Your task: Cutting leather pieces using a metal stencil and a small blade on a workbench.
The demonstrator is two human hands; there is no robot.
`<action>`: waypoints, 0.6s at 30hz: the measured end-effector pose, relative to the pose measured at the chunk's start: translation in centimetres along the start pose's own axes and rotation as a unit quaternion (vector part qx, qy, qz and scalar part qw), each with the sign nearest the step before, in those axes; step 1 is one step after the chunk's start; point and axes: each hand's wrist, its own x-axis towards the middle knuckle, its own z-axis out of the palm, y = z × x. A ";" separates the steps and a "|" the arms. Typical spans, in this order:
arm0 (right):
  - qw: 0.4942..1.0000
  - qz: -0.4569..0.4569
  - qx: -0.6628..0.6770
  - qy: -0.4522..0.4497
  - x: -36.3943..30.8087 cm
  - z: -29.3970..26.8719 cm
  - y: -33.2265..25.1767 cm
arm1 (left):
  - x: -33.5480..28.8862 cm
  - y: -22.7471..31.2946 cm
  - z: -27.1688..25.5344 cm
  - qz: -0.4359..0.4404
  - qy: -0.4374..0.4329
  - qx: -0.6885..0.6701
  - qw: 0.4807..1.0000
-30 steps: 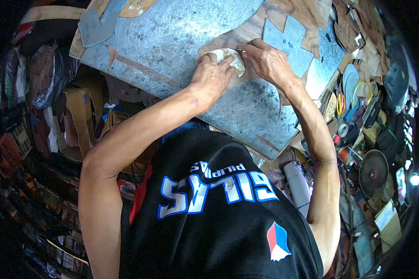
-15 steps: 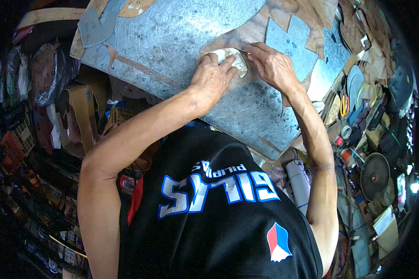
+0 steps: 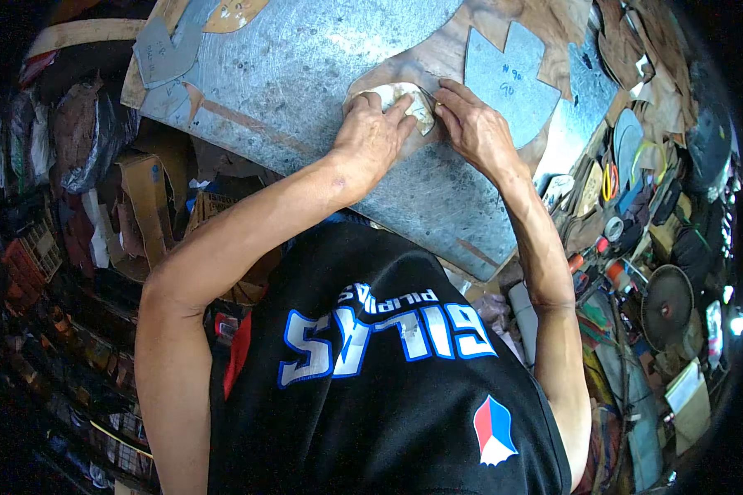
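My left hand (image 3: 373, 132) lies with its fingers spread, pressing on a cream, stained template (image 3: 422, 113) with a curved edge. Under the template is a brown sheet (image 3: 437, 66) that looks like leather, spread over a grey metal tabletop (image 3: 305, 70). My right hand (image 3: 476, 128) is closed in a pinch at the template's right edge. Between its fingertips there seems to be a thin, dark tool (image 3: 428, 93); its kind is too small to tell. A grey, notched template (image 3: 510, 78) with handwriting lies just beyond my right hand.
More cut templates (image 3: 163, 54) lie at the table's far left corner. To the right are orange-handled scissors (image 3: 609, 182), a round fan (image 3: 666, 307) and stacked scraps. On the left stand an open cardboard box (image 3: 144, 206) and plastic-wrapped bundles (image 3: 99, 140). The table's near corner points toward my body.
My right hand has shifted slightly left and down along the template's edge, and its forearm has moved left. The left hand stays pressed on the template. The whole view has shifted a little.
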 end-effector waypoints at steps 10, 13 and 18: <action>0.993 0.116 0.022 -0.014 -2.5 0.7 -2.1 | 0.2 0.0 0.0 0.003 0.001 -0.004 1.000; 0.990 0.135 0.042 0.011 -3.9 1.0 -2.5 | 0.2 0.0 -0.5 0.007 -0.003 0.011 1.000; 0.978 0.201 0.055 0.022 -4.5 1.1 -4.5 | 0.4 0.0 0.9 0.002 0.036 0.009 0.999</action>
